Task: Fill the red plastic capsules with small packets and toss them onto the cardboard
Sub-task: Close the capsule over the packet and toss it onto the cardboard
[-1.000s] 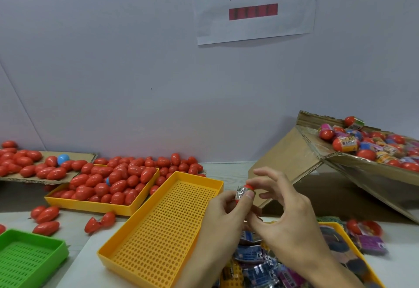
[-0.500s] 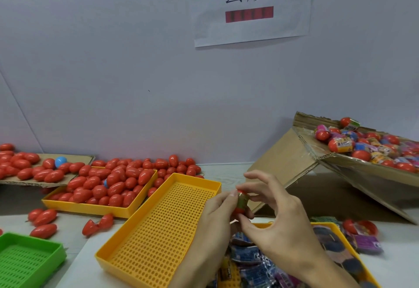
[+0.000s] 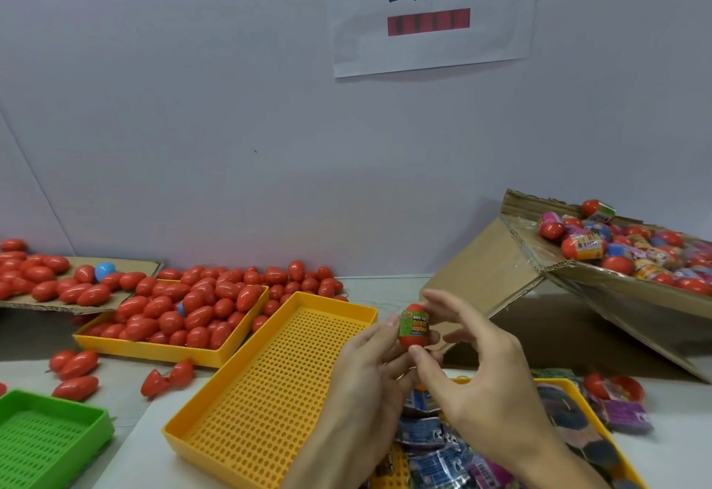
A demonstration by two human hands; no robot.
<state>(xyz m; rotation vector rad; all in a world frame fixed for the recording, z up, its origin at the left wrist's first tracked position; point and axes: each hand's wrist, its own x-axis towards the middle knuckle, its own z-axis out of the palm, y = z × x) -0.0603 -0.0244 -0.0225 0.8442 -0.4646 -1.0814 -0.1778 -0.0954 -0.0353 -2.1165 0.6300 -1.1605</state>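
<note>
Tabletop; fingers round capsule.

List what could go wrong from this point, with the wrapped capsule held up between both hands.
1. The capsule is only pinched by the fingertips of the left hand and right hand; it could slip into the empty yellow tray below.
2. The tilted cardboard slopes and is already crowded, so a tossed capsule may bounce or roll off.

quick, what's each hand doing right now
Left hand: holds the red capsule in its fingertips.
Right hand: pinches the same capsule, thumb below, fingers at its top.
</note>
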